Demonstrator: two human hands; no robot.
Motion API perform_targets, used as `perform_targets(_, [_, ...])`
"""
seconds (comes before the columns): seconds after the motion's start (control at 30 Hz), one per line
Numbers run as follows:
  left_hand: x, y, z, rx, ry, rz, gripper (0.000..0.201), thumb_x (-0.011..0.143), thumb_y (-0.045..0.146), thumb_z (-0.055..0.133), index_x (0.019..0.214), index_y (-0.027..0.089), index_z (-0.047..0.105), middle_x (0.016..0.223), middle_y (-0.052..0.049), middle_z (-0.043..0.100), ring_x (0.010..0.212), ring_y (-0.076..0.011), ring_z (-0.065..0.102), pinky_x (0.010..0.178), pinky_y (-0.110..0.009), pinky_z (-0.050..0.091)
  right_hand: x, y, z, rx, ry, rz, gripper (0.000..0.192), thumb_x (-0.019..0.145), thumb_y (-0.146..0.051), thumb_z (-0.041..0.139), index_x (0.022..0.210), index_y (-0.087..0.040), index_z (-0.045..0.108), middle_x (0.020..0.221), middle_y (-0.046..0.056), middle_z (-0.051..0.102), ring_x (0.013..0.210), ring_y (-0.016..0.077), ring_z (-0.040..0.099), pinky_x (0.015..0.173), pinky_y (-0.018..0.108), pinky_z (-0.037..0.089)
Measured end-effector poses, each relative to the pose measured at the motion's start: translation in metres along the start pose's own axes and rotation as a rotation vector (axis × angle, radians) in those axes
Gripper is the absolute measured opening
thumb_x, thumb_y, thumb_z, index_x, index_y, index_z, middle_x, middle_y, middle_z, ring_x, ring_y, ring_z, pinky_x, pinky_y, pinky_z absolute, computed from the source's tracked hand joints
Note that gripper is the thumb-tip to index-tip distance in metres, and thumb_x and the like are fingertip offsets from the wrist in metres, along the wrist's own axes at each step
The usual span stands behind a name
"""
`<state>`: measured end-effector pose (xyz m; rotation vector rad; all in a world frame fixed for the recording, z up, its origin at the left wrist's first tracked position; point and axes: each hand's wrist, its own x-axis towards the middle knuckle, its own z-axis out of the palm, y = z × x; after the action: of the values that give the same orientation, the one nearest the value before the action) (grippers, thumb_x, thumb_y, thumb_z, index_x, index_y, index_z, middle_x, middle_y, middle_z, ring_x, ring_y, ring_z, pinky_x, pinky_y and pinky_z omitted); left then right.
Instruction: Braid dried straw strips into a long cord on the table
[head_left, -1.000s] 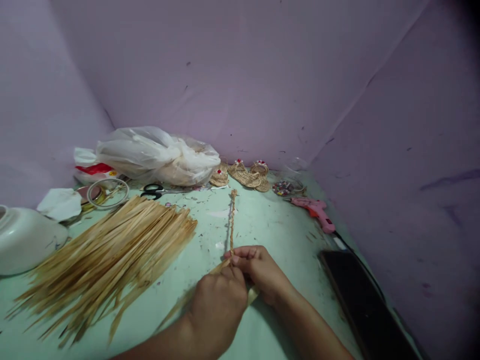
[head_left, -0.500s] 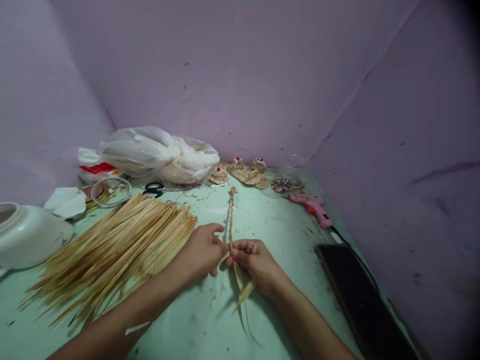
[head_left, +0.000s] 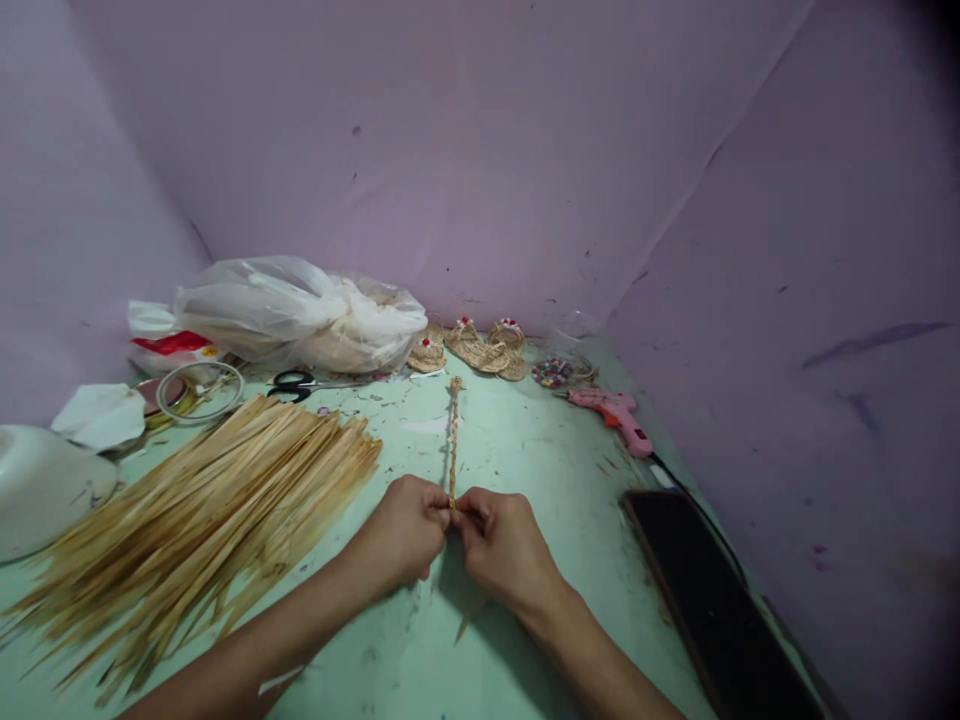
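Note:
A thin braid (head_left: 454,440) of straw-coloured dried leaf strips lies on the green tabletop, pointing away from me. My left hand (head_left: 409,525) pinches its near end from the left. From the other side my right hand (head_left: 502,540) pinches the same spot, so the fingertips of both hands nearly meet. A loose strip end (head_left: 463,625) shows below the right hand; most of the unbraided strips are hidden behind the fingers. Left of my hands lies a wide pile of dried leaf strips (head_left: 217,510).
Along the back are a white plastic bag (head_left: 300,315), scissors (head_left: 294,385), woven slippers with beads (head_left: 480,350) and a bag of beads (head_left: 553,372). On the right lie a pink glue gun (head_left: 615,415) and a black slab (head_left: 712,590). A white container (head_left: 49,490) stands left.
My left hand has closed onto the near end of the braid, its fingers previously spread. My right hand has turned over it, and the strip ends are now mostly covered. The view has shifted slightly.

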<state>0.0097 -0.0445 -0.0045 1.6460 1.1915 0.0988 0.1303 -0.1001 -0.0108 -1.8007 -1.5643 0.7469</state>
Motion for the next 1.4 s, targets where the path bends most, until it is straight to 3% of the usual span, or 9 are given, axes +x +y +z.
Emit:
perform_targets(0.13, [-0.004,0.004,-0.003,0.213,0.047,0.233,0.021,0.068,0.021,0.038,0.048,0.015,0.044,0.043,0.002,0.044,0.044,-0.0083,0.040,0.046,-0.020,0.027,-0.003,-0.003,-0.001,-0.044,0.028,0.019,0.020,0.071,-0.018,0.045,0.058,-0.014,0.061,0.050,0.002,0.054,0.047,0.0095,0.043,0.045,0.020,0.026])
perform_targets(0.4, [0.002,0.000,-0.004,0.226,0.071,0.208,0.026,0.071,0.023,0.036,0.047,0.015,0.042,0.044,0.002,0.042,0.046,-0.0093,0.037,0.046,-0.021,0.022,-0.006,-0.006,0.002,-0.215,0.071,-0.045,0.021,0.074,-0.018,0.043,0.061,-0.015,0.059,0.061,0.005,0.058,0.052,0.0103,0.046,0.050,0.021,0.028])
perform_targets(0.67, [0.003,-0.008,0.001,0.365,0.183,0.254,0.021,0.065,0.020,0.038,0.044,0.015,0.040,0.043,0.002,0.036,0.047,-0.0089,0.035,0.047,-0.023,0.021,-0.015,-0.017,0.004,-0.506,0.062,0.021,0.017,0.069,-0.019,0.047,0.061,-0.017,0.061,0.060,0.006,0.062,0.048,0.0133,0.049,0.046,0.027,0.019])
perform_targets(0.83, [0.007,-0.008,0.003,0.163,0.169,0.181,0.018,0.058,0.018,0.040,0.041,0.015,0.034,0.042,0.004,0.027,0.045,-0.0072,0.028,0.045,-0.022,0.019,-0.026,-0.029,0.013,-0.602,-0.042,-0.028,0.018,0.063,-0.012,0.048,0.073,-0.014,0.063,0.066,0.008,0.063,0.051,0.0153,0.054,0.045,0.027,0.021])
perform_targets(1.07, [0.006,-0.009,-0.006,-0.188,-0.081,0.159,0.015,0.056,0.022,0.044,0.044,0.014,0.044,0.039,0.005,0.035,0.040,-0.0059,0.027,0.041,-0.021,0.021,-0.035,-0.027,0.038,-0.707,-0.066,-0.126,0.028,0.066,-0.003,0.046,0.090,-0.007,0.059,0.070,0.013,0.061,0.054,0.0151,0.055,0.046,0.024,0.032])
perform_targets(1.17, [0.005,-0.009,-0.010,-0.145,-0.118,0.204,0.011,0.054,0.019,0.044,0.045,0.013,0.045,0.039,0.005,0.036,0.041,-0.0059,0.030,0.041,-0.020,0.021,-0.039,-0.031,0.038,-0.682,-0.060,-0.125,0.026,0.066,-0.008,0.049,0.090,-0.007,0.060,0.072,0.014,0.062,0.054,0.0153,0.055,0.045,0.024,0.032])
perform_targets(1.23, [0.005,-0.010,-0.013,-0.129,-0.128,0.201,0.010,0.053,0.017,0.043,0.044,0.014,0.042,0.037,0.005,0.034,0.039,-0.0055,0.028,0.040,-0.020,0.019,-0.040,-0.035,0.029,-0.604,-0.086,-0.086,0.017,0.067,-0.019,0.054,0.078,-0.011,0.063,0.068,0.012,0.063,0.052,0.0158,0.054,0.046,0.025,0.032])
perform_targets(1.3, [0.005,-0.011,-0.015,-0.161,-0.147,0.197,0.009,0.054,0.017,0.042,0.045,0.014,0.042,0.037,0.006,0.034,0.038,-0.0052,0.027,0.040,-0.020,0.019,-0.035,-0.037,0.013,-0.470,-0.088,-0.016,0.020,0.067,-0.033,0.055,0.062,-0.016,0.063,0.060,0.008,0.062,0.050,0.0160,0.053,0.047,0.026,0.032])
perform_targets(1.4, [0.003,-0.011,-0.018,-0.214,-0.191,0.201,0.010,0.055,0.018,0.044,0.046,0.014,0.043,0.036,0.006,0.034,0.036,-0.0050,0.026,0.039,-0.020,0.017,-0.020,-0.032,-0.011,-0.155,0.111,0.105,0.025,0.073,-0.038,0.048,0.068,-0.019,0.063,0.062,0.004,0.063,0.055,0.0149,0.053,0.052,0.025,0.035])
